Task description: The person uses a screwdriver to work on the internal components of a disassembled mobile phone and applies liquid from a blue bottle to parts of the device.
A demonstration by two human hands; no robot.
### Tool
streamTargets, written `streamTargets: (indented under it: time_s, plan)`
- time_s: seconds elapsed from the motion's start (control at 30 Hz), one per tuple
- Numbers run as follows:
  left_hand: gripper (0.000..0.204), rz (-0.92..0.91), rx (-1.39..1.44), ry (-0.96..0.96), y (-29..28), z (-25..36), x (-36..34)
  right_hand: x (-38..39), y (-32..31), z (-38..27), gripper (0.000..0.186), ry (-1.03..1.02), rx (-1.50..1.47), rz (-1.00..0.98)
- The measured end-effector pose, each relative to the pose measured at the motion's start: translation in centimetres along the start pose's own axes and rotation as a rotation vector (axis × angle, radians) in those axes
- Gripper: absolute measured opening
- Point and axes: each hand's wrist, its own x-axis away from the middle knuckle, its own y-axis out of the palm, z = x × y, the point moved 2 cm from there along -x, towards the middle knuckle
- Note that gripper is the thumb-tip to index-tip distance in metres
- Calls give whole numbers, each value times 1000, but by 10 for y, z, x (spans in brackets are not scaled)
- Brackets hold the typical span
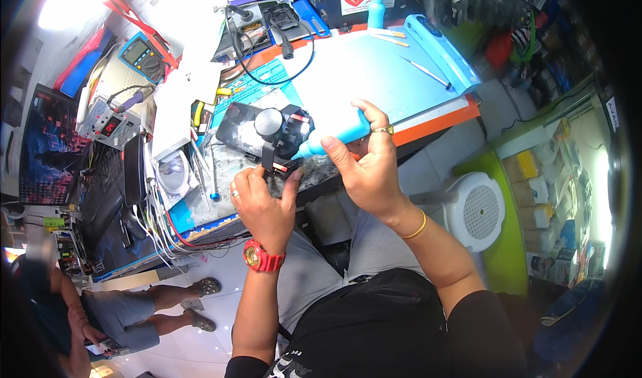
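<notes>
In my right hand [371, 171] is a light blue squeeze bottle [344, 132], fingers and thumb wrapped round it. The bottle is tilted, and its nozzle points down-left at a black clamp-like holder [273, 156] with a round silver knob [268, 121] and reddish pads. My left hand [264, 201] grips the near end of this holder between thumb and fingers. Whatever sits inside the holder is too small to make out. A dark flat panel [239, 127], perhaps a phone, lies beside the holder on the stained work mat [224, 206].
Left of my hands lie loose hand tools [202, 161], white cables [150, 224] and a bench power supply [110, 124]. A multimeter [142, 56] stands behind. A second blue bottle [376, 10] stands at the back. To the right is a white stool [475, 211]; another person [114, 318] is at lower left.
</notes>
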Motion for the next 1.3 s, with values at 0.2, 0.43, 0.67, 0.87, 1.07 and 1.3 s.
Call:
streamTargets:
  time_s: [0.2, 0.43, 0.67, 0.87, 1.07, 1.3]
  plan:
    - [54, 8, -5, 12, 0, 1, 0, 2, 2, -4, 67, 81, -37, 6]
    - [55, -12, -6, 8, 0, -1, 0, 0, 5, -1, 66, 36, 12, -19]
    - [52, 0, -10, 20, -1, 1, -1, 4, 5, -6, 63, 133, -130, -13]
    - [52, -1, -10, -3, -2, 2, -1, -3, -25, 3, 47, 383, -369, 175]
    - [53, 11, -19, 18, -1, 2, -2, -34, -56, 9, 43, 369, -329, 265]
    - [54, 4, -16, 10, 0, 0, -1, -51, -48, 29, 55, 305, -203, 187]
